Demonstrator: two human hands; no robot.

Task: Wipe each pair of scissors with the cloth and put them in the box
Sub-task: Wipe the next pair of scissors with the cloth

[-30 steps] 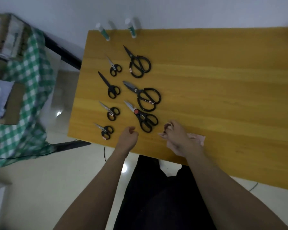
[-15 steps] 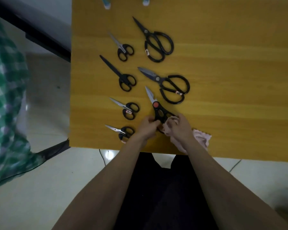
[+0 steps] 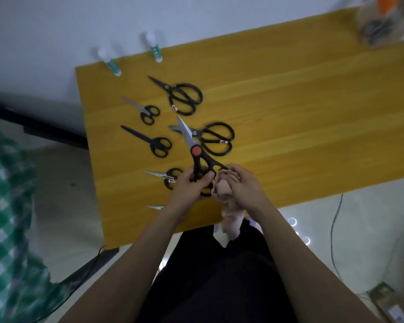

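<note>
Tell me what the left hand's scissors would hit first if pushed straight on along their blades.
Probably nothing: the left hand holds the red-pivot black-handled scissors lifted, tip over the blades of the large black-looped scissors on the yellow wooden table. Lower, they would meet those; depth is unclear.

You hold the red-pivot kitchen scissors [image 3: 195, 152] by their black handles, blades closed and pointing away from you. The pale pink cloth [image 3: 226, 206] is bunched against the handles. A clear box [image 3: 383, 24] sits at the table's far right corner.
</note>
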